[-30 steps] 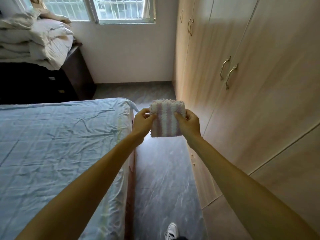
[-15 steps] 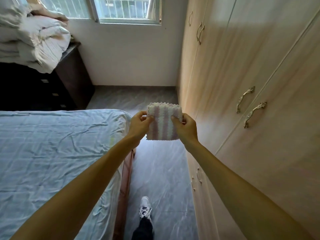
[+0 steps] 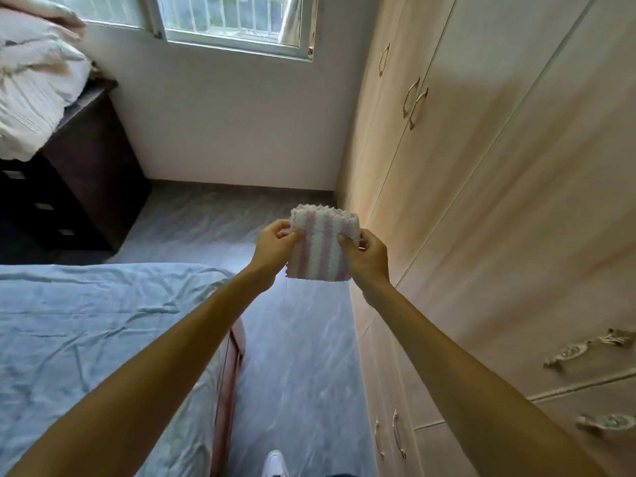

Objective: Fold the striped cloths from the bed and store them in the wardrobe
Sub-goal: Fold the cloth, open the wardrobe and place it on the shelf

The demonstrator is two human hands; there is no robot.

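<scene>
The bed [image 3: 86, 321] fills the lower left, and the part of its sheet in view carries no striped cloth. Just past its right edge, over the floor [image 3: 303, 356], the left hand [image 3: 275, 241] pinches the upper left edge of the folded striped cloth [image 3: 321, 249], thumb on the near face and fingers curled behind. The cloth hangs in the air as a small square of several layers, touching neither bed nor wardrobe. The right hand [image 3: 366, 256] pinches the upper right edge the same way.

The wardrobe [image 3: 516, 201] runs down the right side with every visible door closed, its handles [image 3: 414, 103] untouched. That is the likely trouble: pulling a door needs 1 hand freed, and a lone pinch at 1 corner could let the loose layers swing open or the cloth slip to the floor. A swinging door could also brush the hanging lower edge.
</scene>
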